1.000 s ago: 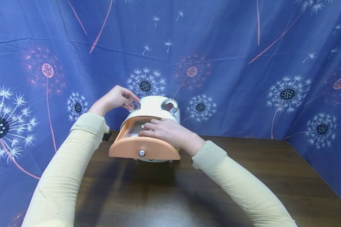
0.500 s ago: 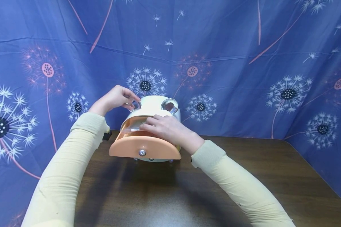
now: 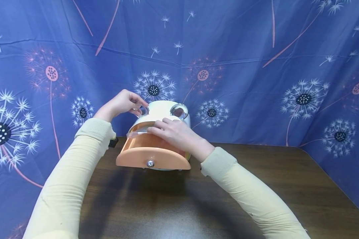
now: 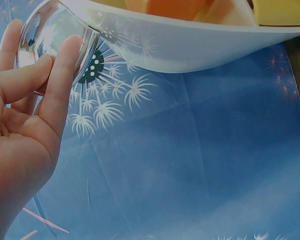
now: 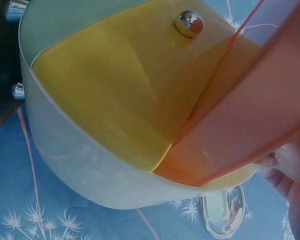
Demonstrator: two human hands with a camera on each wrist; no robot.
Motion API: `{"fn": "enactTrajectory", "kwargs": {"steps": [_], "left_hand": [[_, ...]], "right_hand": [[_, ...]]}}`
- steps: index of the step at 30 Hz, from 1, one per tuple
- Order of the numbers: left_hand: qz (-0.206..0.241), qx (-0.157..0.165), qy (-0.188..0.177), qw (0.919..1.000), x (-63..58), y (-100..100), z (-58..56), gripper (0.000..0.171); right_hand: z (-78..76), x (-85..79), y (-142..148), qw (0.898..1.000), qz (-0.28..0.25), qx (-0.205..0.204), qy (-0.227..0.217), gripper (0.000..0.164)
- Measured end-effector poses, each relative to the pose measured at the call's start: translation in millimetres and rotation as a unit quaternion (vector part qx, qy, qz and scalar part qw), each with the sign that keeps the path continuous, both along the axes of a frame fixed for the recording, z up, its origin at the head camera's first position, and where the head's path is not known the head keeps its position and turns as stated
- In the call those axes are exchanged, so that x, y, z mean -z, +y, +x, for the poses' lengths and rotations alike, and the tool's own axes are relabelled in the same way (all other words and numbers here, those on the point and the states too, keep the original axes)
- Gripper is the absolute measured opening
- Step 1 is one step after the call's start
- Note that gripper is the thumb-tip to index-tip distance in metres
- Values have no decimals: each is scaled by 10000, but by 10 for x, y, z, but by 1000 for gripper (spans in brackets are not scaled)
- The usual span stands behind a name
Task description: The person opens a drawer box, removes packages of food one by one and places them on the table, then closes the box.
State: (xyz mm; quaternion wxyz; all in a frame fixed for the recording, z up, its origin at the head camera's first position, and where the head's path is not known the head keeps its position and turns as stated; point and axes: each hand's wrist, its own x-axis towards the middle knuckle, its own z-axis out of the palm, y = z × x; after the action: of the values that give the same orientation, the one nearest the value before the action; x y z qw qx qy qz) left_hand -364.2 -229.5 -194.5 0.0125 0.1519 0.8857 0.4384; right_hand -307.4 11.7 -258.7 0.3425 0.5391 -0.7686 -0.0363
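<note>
A small rounded white cabinet (image 3: 161, 111) with two shiny chrome ears stands against the cloth backdrop in the head view. Its orange top drawer (image 3: 154, 158) is pulled out towards me. My left hand (image 3: 119, 104) holds the left chrome ear (image 4: 60, 30), thumb and fingers on either side of it. Above the drawer, my right hand (image 3: 176, 134) pinches a clear plastic piece (image 3: 139, 133), perhaps a bag; the hand covers part of it. In the right wrist view only some fingers (image 5: 277, 177) show at the edge, beyond the drawer.
Below the orange drawer sit a yellow drawer (image 5: 105, 90) with a chrome knob (image 5: 189, 24) and a pale green drawer (image 5: 70, 27), both closed. The cabinet stands on a dark wooden table (image 3: 257, 186). Blue dandelion cloth (image 3: 242, 83) hangs close behind and at both sides.
My right hand has risen slightly, lifting the clear plastic piece from inside the orange drawer to above it, and more of the drawer's inside shows. The left hand stays on the ear.
</note>
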Motion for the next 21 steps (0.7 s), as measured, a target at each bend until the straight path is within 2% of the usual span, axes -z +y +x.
{"fn": "enactTrajectory", "kwargs": {"steps": [8,21], "left_hand": [[-1,-29,9,10000,-3,3,-1,28],[154,17,-32,9999,-3,-1,4,27]], "right_hand": [[-13,-4,-2,9992,-391,-32,95,36],[41,-89,-3,9965,-828,-131,62,47]]}}
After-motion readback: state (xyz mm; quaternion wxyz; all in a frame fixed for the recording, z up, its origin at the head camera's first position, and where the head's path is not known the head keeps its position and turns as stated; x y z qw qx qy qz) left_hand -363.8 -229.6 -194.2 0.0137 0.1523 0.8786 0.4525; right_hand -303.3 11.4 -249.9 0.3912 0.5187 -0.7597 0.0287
